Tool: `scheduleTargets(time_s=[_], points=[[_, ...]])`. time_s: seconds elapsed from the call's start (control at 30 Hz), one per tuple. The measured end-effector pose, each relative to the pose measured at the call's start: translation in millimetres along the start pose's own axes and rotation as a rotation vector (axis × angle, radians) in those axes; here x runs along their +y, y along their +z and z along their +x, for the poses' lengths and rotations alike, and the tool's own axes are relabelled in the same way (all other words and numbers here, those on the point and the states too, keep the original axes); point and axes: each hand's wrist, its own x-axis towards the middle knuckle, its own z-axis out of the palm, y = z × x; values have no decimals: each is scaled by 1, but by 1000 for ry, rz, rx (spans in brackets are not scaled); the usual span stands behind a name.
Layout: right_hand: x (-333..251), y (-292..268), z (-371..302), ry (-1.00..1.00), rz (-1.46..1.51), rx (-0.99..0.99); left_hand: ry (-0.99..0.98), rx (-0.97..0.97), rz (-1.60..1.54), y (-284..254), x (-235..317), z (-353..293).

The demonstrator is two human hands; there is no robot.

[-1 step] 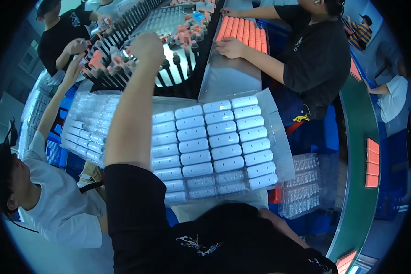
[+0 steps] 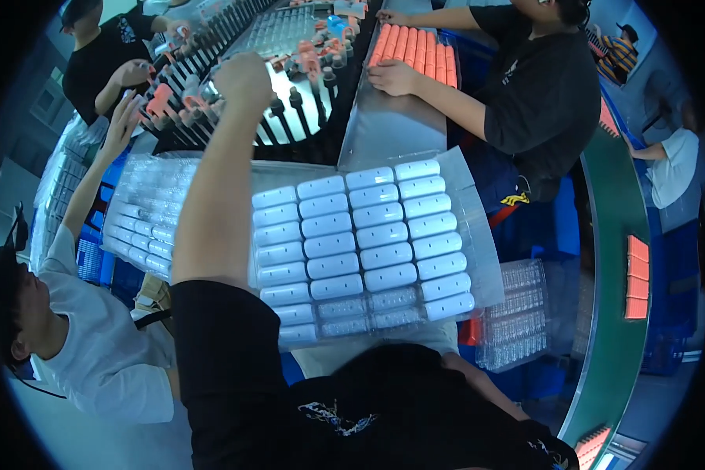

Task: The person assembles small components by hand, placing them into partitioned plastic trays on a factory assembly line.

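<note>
My left hand [image 2: 244, 84] reaches up to a row of black upright posts [image 2: 294, 117] that carry small coral and white pieces [image 2: 309, 59]. Its fingers are curled in on the far side, and whatever they hold is hidden behind the hand. Below the raised arm lies a clear plastic tray [image 2: 466, 211] filled with rows of glossy pale rounded covers [image 2: 329, 226]. Two middle columns of the tray show bare pockets [image 2: 343, 315] toward the near edge. Only part of my right forearm [image 2: 486, 384] appears, at lower right; that hand is out of sight.
A co-worker at right has both hands at a tray of coral tubes [image 2: 415, 55]. Another in white at left reaches toward the posts, and a third stands beyond. A clear tray [image 2: 513, 317] sits lower right. Farther right runs a green conveyor [image 2: 615, 204] with coral pieces [image 2: 637, 278].
My left hand and forearm have shifted slightly left. The posts and the tray of pale covers also sit a little farther left in the picture.
</note>
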Motion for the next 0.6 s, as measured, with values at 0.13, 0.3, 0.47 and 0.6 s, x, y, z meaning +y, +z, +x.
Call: scheduleTargets(time_s=[0.13, 0.3, 0.47, 0.6], points=[[-22, 0, -13, -11, 62, -73, -50, 119, -81, 20, -75, -15], [-82, -3, -48, -2, 163, -98, 196, -159, -306, -65, -43, -167], [-238, -33, -152, -493, -550, -51, 459, -309, -573, -121, -38, -313], [-335, -40, -183, -957, -575, 324, 404, -313, -569, -104, -54, -359]])
